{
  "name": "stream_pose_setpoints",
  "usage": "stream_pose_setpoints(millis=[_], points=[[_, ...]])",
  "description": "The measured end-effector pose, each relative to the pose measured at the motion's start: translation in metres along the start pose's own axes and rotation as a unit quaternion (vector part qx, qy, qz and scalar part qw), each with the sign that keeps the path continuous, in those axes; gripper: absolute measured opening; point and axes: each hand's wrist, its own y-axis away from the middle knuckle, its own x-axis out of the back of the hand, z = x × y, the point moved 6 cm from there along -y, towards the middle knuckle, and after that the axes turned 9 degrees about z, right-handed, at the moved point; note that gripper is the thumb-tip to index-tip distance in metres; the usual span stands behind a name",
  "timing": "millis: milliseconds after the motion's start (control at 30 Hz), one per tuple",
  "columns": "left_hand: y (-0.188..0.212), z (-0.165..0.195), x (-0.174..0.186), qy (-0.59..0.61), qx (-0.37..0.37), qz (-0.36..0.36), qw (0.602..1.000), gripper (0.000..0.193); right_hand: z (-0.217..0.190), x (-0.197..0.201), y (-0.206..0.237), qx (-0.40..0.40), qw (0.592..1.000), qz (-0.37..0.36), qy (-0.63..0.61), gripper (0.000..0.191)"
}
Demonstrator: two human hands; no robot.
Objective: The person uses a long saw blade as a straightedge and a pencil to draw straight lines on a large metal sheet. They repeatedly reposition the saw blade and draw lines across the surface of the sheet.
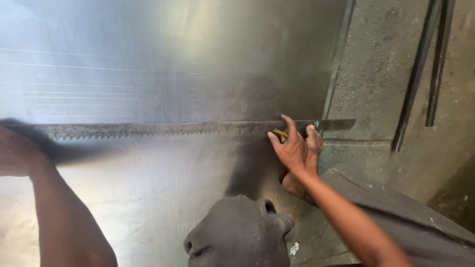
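While the saw blade (198, 129) lies flat across the metal sheet (148, 64), teeth toward the person, the head view shows both hands at its ends. At the blade's left end the left hand (15, 153) presses down — blurred and cut by the frame edge, so I cannot tell how its fingers sit. Near the blade's right end the right hand (292, 146) is clenched on a yellow pencil (280, 133), its tip against the blade's lower edge. Behind that hand a bare foot (309, 148) rests at the sheet's right edge — just beside the blade. A knee in grey cloth (240, 232) fills the bottom centre. Two dark metal bars (420, 69) lie on the concrete floor (376, 74), well apart from the sheet
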Motion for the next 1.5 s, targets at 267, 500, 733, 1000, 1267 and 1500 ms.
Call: stream_pose_setpoints(millis=[267,500,733,1000,1267,1500], points=[[0.025,0.021,0.047,0.0,-0.088,0.114,0.99,0.045,0.015,-0.023,0.035,0.098,0.973,0.167,-0.13,0.054],[0.023,0.035,0.06,0.009,-0.09,0.116,0.989,0.064,0.019,-0.038,0.039,0.143,0.955,0.245,-0.085,0.047],[0.033,0.047,0.054,-0.029,-0.123,0.143,0.982,0.063,0.028,-0.049,0.04,0.164,0.954,0.249,-0.031,0.045],[0.022,0.072,0.083,-0.049,-0.044,0.098,0.993,0.081,0.021,-0.051,0.047,0.055,0.981,0.184,0.002,0.049],[0.017,0.077,0.089,-0.051,-0.035,0.096,0.993,0.08,0.006,-0.057,0.048,0.008,0.987,0.159,-0.028,0.053],[0.03,0.049,0.056,-0.017,-0.104,0.112,0.988,0.07,0.025,-0.049,0.033,0.138,0.961,0.232,-0.06,0.05]])
